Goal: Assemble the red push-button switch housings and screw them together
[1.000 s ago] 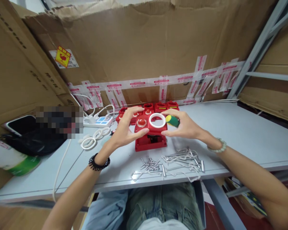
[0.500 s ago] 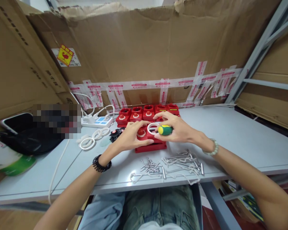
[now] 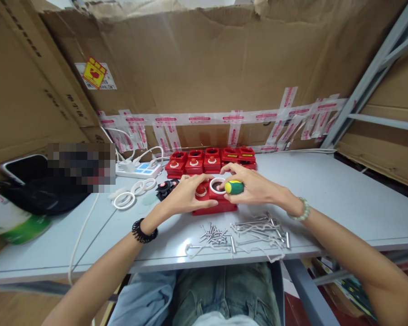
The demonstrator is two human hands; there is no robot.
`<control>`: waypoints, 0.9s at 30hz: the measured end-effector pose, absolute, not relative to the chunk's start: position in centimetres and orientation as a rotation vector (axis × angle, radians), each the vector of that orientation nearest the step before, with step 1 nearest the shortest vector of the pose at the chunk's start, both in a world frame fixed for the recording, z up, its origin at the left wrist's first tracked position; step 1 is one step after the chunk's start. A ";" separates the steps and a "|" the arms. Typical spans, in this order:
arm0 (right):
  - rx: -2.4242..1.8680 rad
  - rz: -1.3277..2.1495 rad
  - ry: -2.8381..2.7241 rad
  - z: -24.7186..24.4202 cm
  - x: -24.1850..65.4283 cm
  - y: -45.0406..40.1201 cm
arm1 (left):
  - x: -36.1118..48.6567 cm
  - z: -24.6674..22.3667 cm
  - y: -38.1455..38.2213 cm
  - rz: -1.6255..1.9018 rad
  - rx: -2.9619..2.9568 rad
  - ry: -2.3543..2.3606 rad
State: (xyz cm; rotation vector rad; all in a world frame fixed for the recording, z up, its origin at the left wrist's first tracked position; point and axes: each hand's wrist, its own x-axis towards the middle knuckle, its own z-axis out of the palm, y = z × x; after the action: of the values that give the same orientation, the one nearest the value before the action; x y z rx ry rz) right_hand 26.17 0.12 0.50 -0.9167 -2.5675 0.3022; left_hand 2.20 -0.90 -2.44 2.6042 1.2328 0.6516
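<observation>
Okay, I have the red housing [image 3: 209, 207] on the counter [image 3: 309, 181], in front of me. Left hand [image 3: 185, 197]: fingers and thumb clamped across the housing's left end, beside its red dome [image 3: 201, 190]. Right hand [image 3: 255, 184]: fingers wrapped on the green-and-yellow handle [image 3: 235, 187], index finger and thumb reaching to the housing's right end; exact contact there I can't tell. White ring [image 3: 218, 193] sits on top, around the dark opening. Behind: red units [image 3: 216, 168] in a row. Left of housing: black parts [image 3: 163, 190], then loose white rings [image 3: 123, 208]. Near edge: loose screws [image 3: 214, 235], beside metal rods with cords [image 3: 253, 226].
</observation>
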 end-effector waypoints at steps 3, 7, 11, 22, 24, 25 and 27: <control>-0.927 0.337 -2.561 0.4 26.2 0.2 | 2.0 -2.8 -0.8 0.652 2.610 1.185; -0.935 0.342 -2.568 0.4 26.1 0.3 | 1.9 -3.3 -0.5 0.677 2.632 1.161; -0.898 0.350 -2.573 0.1 26.2 0.6 | 1.9 -3.6 -0.4 0.707 2.646 1.164; -0.735 0.656 -2.570 -0.8 26.8 2.0 | 2.5 -3.1 -1.0 0.616 2.603 1.187; -0.717 0.694 -2.568 -0.8 26.8 2.1 | 2.6 -3.1 -0.8 0.608 2.576 1.168; -0.710 0.716 -2.566 -0.8 26.8 2.1 | 2.6 -3.1 -0.7 0.598 2.572 1.169; -0.712 0.745 -2.561 -0.7 26.7 2.2 | 2.7 -3.0 -0.4 0.569 2.586 1.191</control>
State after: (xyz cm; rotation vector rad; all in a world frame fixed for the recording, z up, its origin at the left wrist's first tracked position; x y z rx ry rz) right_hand 26.69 2.21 -0.70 -0.7117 -2.5613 0.7454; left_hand 2.70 -0.45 -3.02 2.5862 1.1912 0.5693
